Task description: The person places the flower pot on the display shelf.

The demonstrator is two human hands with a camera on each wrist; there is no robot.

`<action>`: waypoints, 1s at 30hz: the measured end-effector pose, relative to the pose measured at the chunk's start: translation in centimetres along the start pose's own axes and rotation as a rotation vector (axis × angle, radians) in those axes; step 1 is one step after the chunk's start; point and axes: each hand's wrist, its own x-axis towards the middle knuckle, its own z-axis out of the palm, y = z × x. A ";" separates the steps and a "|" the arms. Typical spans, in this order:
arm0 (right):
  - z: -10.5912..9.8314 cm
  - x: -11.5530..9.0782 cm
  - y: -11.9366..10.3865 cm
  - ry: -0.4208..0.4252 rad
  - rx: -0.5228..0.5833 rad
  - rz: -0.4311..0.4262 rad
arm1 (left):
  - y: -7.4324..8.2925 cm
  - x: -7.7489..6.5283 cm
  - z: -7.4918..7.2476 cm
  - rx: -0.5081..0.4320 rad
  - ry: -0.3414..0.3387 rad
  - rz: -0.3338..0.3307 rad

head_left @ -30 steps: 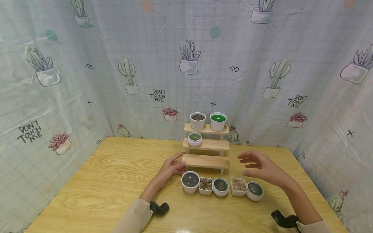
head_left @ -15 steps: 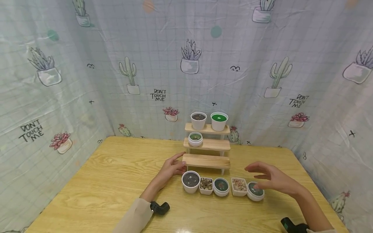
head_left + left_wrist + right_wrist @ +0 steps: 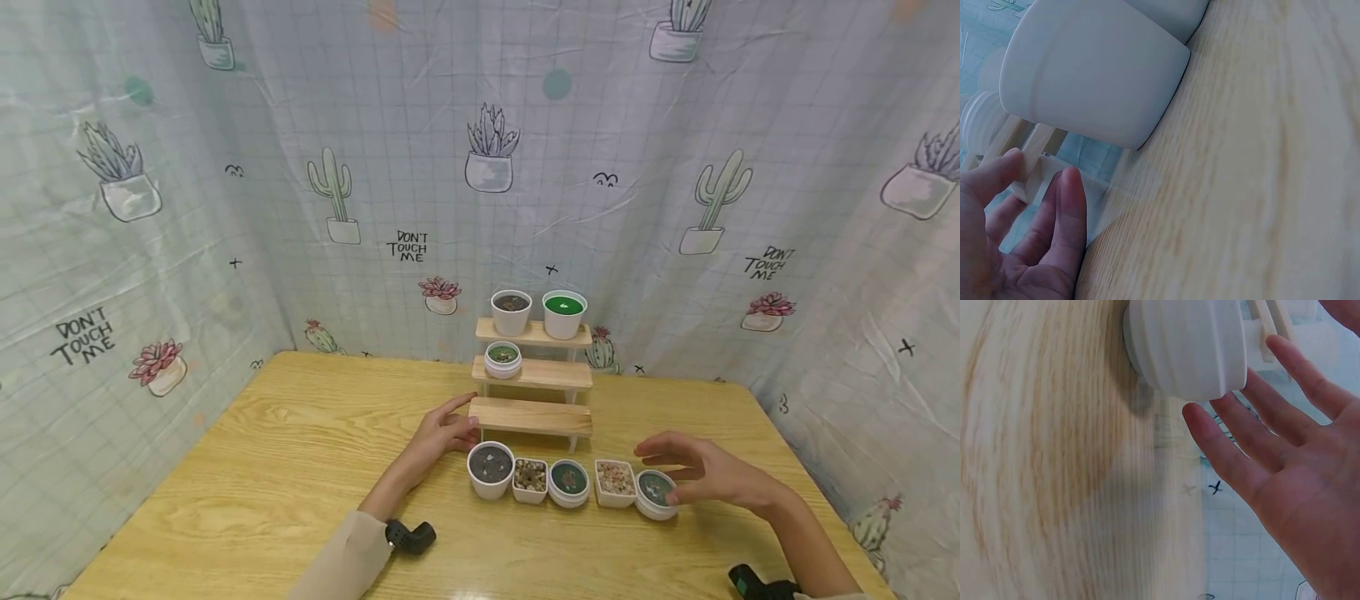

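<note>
My left hand (image 3: 435, 435) grips the left end of the lowest step of a three-step wooden display stand (image 3: 536, 415). In the left wrist view, its thumb and fingers close about that step's end, beside a large white pot (image 3: 1097, 69). My right hand (image 3: 716, 475) hovers around the right side of the rightmost round white pot (image 3: 654, 512), its fingers spread. The right wrist view shows this ribbed pot (image 3: 1179, 350) upright on the table, with fingertips close to its rim; whether they touch is unclear.
In front of the stand, left to right, are a tall round pot (image 3: 491, 487), a square pebble pot (image 3: 529, 495), a dark-filled round pot (image 3: 568, 499) and a square pink-gravel pot (image 3: 615, 500). Two pots stand on the top step, one on the middle. A printed curtain (image 3: 375, 192) hangs behind.
My right hand has come down and toward me from beside the stand to the rightmost pot. The left hand stays at the stand's lowest step.
</note>
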 end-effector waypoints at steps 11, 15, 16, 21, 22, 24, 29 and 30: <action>0.1 -0.5 1.0 -0.035 0.039 0.087 | -0.4 0.0 0.0 0.004 -0.007 0.002; 0.0 -0.6 1.3 -0.051 0.054 0.092 | -0.3 -0.1 0.0 0.004 -0.003 0.002; -0.1 -0.6 1.4 -0.062 0.064 0.091 | -0.3 -0.1 0.0 0.004 -0.003 0.002; -0.3 -0.6 1.9 -0.125 0.128 0.101 | -0.2 -0.1 0.0 -0.002 0.004 0.001; -0.3 -0.6 2.0 -0.132 0.136 0.106 | -0.2 -0.1 0.0 -0.003 0.005 0.000; -0.3 -0.7 2.2 -0.134 0.145 0.118 | -0.2 -0.1 0.0 -0.003 0.005 0.000; -0.3 -0.9 2.5 -0.107 0.133 0.137 | -0.1 0.0 0.0 0.000 0.001 0.002; -0.3 -0.9 2.6 -0.104 0.135 0.132 | -0.1 0.0 0.0 0.001 0.002 0.002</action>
